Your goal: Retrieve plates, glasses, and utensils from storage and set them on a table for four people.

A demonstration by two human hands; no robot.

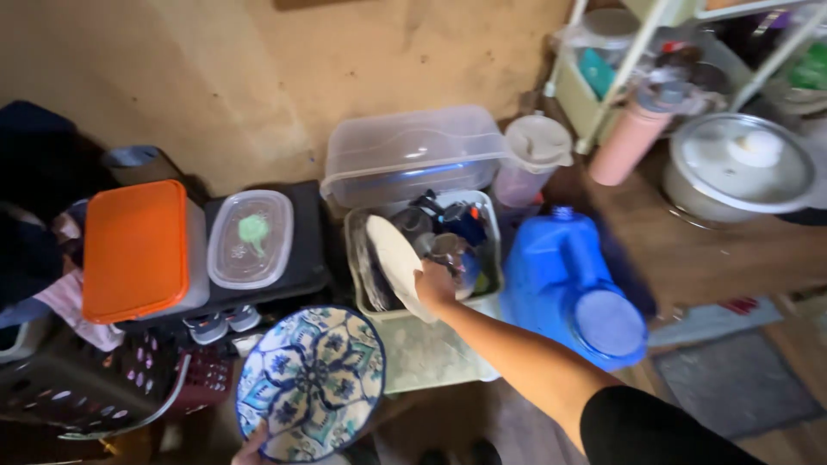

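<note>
bin (362, 297) is already crowded with dishes, lid tipped back behind it. patterned plate (312, 383) is outside, low at front, gripped at its bottom rim by left hand (252, 449). white plate (398, 263) stands on edge inside the bin, right hand (435, 284) clasped on its lower edge.

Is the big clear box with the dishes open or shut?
Open. The clear dish box has its lid tipped up behind it against the wall, and the right hand sets a white plate on edge inside.

Bare tan wall (258, 77), wood floor (724, 250), white wire rack (603, 95) top rt, grey mat (732, 383)
</note>
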